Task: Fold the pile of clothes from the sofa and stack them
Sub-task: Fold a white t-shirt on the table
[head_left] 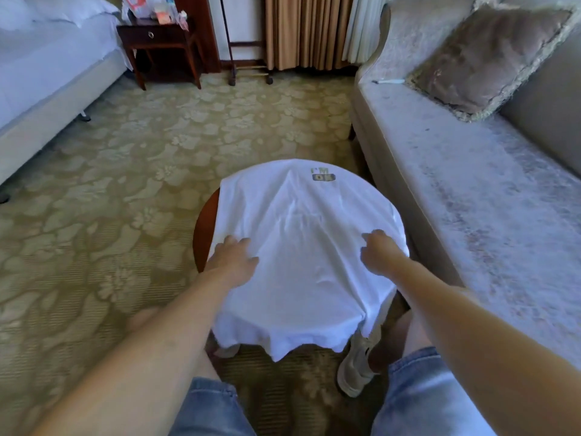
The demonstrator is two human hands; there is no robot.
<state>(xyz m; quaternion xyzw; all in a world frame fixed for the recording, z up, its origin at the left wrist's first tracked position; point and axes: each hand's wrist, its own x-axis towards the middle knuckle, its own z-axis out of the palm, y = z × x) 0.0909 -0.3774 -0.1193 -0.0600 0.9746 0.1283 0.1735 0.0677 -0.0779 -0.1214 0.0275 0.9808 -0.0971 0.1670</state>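
The left hand [234, 256] is laid flat on the white T-shirt [301, 215], its fingers spread and relaxed near the shirt's left edge. The right hand [379, 251] is set on the shirt's right side with the fingers bent downward; whether cloth is pinched there cannot be told. The T-shirt is spread over a round wooden counter [203, 228], of which only the left rim is seen. The shirt's near hem is draped over the near edge, and a small printed mark [323, 174] is seen at the far end. Denim shorts [418, 391] and a beige shoe [356, 369] are seen below the counter, on a patterned carpet [125, 158]. A pale sofa [471, 190] is placed just to the right, with a fringed cushion [484, 55] on its far part. A bed [47, 64] and a dark nightstand [157, 39] are found at the far left
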